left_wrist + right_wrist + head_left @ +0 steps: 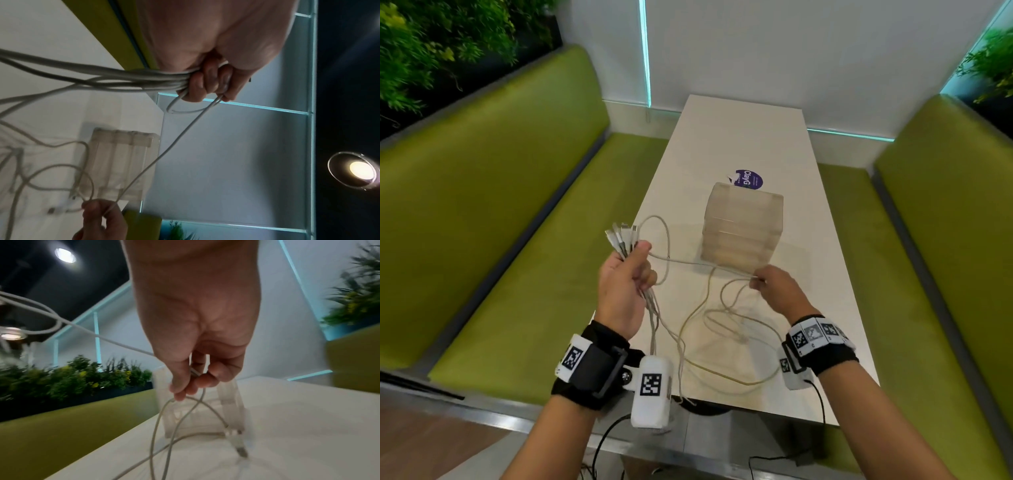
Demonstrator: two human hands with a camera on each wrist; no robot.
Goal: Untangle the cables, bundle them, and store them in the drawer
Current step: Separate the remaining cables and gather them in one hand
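My left hand grips a bunch of white cables just below their plugs, which fan out above the fist; the left wrist view shows the fingers curled round the strands. One cable runs taut across to my right hand, which pinches it between thumb and fingers. Loose cable loops hang down and lie on the white table. A translucent drawer unit stands shut just behind the hands.
A round purple sticker lies on the table behind the drawer unit. Green bench seats flank the table on both sides. A loose plug rests on the tabletop under my right hand.
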